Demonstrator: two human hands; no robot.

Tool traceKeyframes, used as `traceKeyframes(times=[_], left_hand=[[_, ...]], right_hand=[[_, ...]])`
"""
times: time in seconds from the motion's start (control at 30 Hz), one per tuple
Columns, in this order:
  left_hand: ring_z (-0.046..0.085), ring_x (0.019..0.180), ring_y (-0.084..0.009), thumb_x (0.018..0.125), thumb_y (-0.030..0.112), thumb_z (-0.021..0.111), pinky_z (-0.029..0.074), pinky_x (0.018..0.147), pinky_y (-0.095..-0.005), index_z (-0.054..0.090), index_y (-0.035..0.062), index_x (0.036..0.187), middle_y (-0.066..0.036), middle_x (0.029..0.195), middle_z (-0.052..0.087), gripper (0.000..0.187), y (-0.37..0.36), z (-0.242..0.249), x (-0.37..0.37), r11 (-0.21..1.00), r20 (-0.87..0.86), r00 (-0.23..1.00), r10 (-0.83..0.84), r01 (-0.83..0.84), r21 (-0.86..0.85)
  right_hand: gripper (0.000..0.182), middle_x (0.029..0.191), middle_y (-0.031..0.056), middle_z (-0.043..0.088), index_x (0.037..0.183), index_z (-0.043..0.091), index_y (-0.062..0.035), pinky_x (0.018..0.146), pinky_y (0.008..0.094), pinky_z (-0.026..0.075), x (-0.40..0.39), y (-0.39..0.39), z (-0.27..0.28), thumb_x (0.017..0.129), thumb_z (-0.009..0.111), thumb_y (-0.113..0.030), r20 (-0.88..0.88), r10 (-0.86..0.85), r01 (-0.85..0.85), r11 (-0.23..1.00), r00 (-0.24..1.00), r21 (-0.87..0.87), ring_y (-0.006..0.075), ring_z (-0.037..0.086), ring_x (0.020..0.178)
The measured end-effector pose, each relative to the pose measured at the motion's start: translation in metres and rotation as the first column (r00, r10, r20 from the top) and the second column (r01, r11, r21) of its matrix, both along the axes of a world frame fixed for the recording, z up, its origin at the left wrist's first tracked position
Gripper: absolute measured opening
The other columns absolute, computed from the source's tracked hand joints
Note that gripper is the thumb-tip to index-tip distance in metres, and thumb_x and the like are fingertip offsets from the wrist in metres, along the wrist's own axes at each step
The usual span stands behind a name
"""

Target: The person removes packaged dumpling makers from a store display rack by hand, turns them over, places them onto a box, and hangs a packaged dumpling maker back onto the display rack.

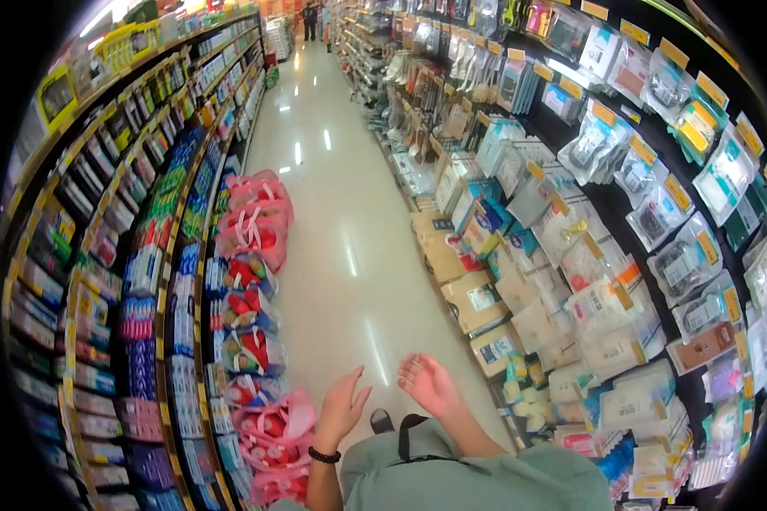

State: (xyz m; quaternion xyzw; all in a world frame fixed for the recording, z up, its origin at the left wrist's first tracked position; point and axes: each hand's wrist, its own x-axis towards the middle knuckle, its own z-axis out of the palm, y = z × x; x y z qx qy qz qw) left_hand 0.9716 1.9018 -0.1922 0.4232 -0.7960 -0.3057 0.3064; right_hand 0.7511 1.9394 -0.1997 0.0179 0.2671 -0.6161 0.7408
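Both hands are held out in front of my body, above the aisle floor (341, 255). My left hand (341, 409) is open and holds nothing, its thumb apart from the outstretched fingers. A dark beaded bracelet (324, 456) circles that wrist. To its left, and nearest to it, are pink bags (286, 417) with red contents at the foot of the left shelf. My right hand (429, 383) has its palm partly showing and its fingers loosely curled but apart, with nothing in them. A gap of bare floor lies between the two hands.
Stocked shelves (154, 281) run along the left, with more pink bags (256, 221) jutting into the aisle. Hanging packaged goods (588, 264) line the right side, above cardboard boxes (475, 300). Two people (310, 21) stand far down the aisle.
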Motion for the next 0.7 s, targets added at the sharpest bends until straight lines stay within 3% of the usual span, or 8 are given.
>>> traceKeyframes(times=[0.2, 0.33, 0.47, 0.57, 0.7], left_hand=[[0.064, 0.102, -0.0343, 0.09, 0.012, 0.064, 0.049, 0.089, -0.0403, 0.063, 0.0004, 0.116, -0.018, 0.107, 0.067, 0.028, -0.093, 0.0, -0.032, 0.993, -0.186, 0.982, -0.02, 0.041, 0.11], [0.065, 0.102, -0.0306, 0.091, 0.013, 0.064, 0.05, 0.089, -0.0369, 0.063, 0.0031, 0.118, -0.016, 0.113, 0.067, 0.029, -0.149, -0.019, -0.062, 0.962, -0.173, 0.98, -0.097, 0.137, 0.235], [0.063, 0.103, -0.0348, 0.092, 0.021, 0.063, 0.049, 0.091, -0.0398, 0.061, 0.0041, 0.121, -0.017, 0.113, 0.066, 0.033, -0.232, -0.027, -0.092, 0.926, 0.019, 0.948, -0.319, 0.307, 0.219], [0.061, 0.104, -0.0363, 0.092, 0.024, 0.063, 0.048, 0.092, -0.0415, 0.06, 0.0039, 0.123, -0.017, 0.114, 0.066, 0.037, -0.31, -0.008, -0.107, 0.877, 0.306, 0.833, -0.46, 0.374, 0.301], [0.06, 0.104, -0.037, 0.091, 0.024, 0.063, 0.047, 0.091, -0.0432, 0.059, 0.0029, 0.122, -0.018, 0.112, 0.065, 0.038, -0.404, 0.005, -0.13, 0.946, 0.255, 0.911, -0.324, 0.306, 0.108]], right_hand=[[0.019, 0.098, 0.0092, 0.061, 0.098, 0.056, -0.006, 0.086, 0.0357, 0.047, -0.014, -0.1, -0.024, 0.1, 0.045, -0.022, 0.013, 0.01, -0.011, 0.996, 1.0, 0.092, 0.0221, 0.058, 0.096], [0.018, 0.094, 0.0085, 0.061, 0.098, 0.057, -0.0059, 0.084, 0.0346, 0.047, -0.032, -0.183, -0.042, 0.099, 0.046, -0.021, 0.032, 0.002, -0.005, 0.996, 0.999, 0.087, 0.021, 0.058, 0.093], [0.017, 0.092, 0.0081, 0.061, 0.097, 0.056, -0.0058, 0.083, 0.0339, 0.048, -0.053, -0.287, -0.053, 0.098, 0.047, -0.02, 0.027, -0.002, -0.001, 0.996, 1.0, 0.088, 0.0204, 0.058, 0.09], [0.017, 0.091, 0.0077, 0.061, 0.096, 0.056, -0.0059, 0.082, 0.0334, 0.047, -0.074, -0.374, -0.035, 0.098, 0.048, -0.02, 0.014, 0.023, -0.023, 0.999, 1.0, 0.038, 0.0199, 0.058, 0.089], [0.017, 0.09, 0.0068, 0.06, 0.094, 0.056, -0.0063, 0.081, 0.0324, 0.047, -0.106, -0.469, -0.007, 0.098, 0.048, -0.021, -0.035, 0.024, -0.025, 0.999, 0.999, -0.034, 0.0189, 0.058, 0.087]])
